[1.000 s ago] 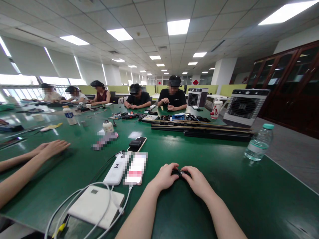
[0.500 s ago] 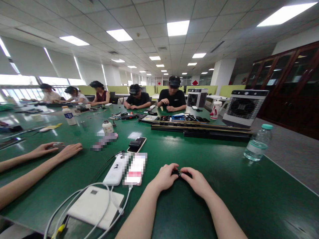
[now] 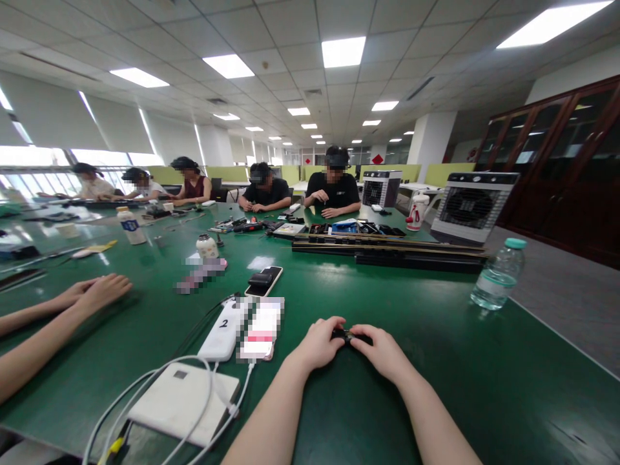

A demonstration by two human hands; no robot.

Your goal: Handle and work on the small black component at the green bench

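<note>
Both my hands meet over the green table [image 3: 436, 361], gripping one small dark object [image 3: 345, 335] between them. My left hand [image 3: 320, 345] closes on its left end with thumb and fingers. The right end is pinched by my right hand [image 3: 380, 349]. Most of the object is covered by my fingers, so its kind cannot be made out. To the left of my left hand lie a phone with a lit, blurred screen [image 3: 261, 328] and a white power bank marked 2 [image 3: 223, 330].
A white box [image 3: 184, 400] with looping white cables lies front left. A water bottle [image 3: 498, 274] stands at right. Long black rails [image 3: 416, 259] lie across the table ahead. A neighbour's hands [image 3: 104, 290] rest at left; several people sit further back.
The neighbour's hands at left have drawn together and shifted left. My own hands hold nearly the same pose on the small dark object. The view has shifted slightly.
</note>
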